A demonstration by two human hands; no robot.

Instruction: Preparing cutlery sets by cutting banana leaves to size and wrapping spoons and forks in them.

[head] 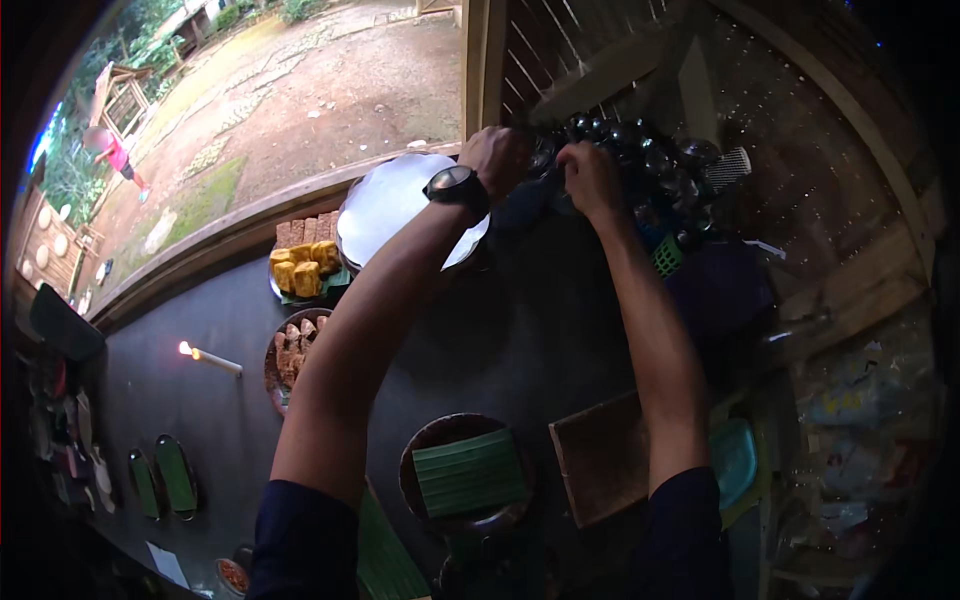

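Note:
My left hand point(499, 161), with a dark watch on its wrist, reaches to the far side of the dark table, just right of a round dish lined with white paper point(382, 210). My right hand point(592, 176) is a little further right, its fingers curled, beside a dark heap of shiny metal utensils point(652, 157). Shadow hides the fingertips of both hands, so whether either holds something does not show. Nearer to me, a round brown plate point(409, 495) bears a piece of banana leaf point(471, 472). A square wooden board point(600, 457) lies under my right forearm.
Left of my arm are a plate of yellow fried tofu point(306, 270), a plate of browned fried food point(289, 352) and a lit candle point(217, 362). Two small leaf-lined dishes point(176, 472) lie far left. A wooden sill point(225, 229) borders the table; a person point(120, 157) is outside.

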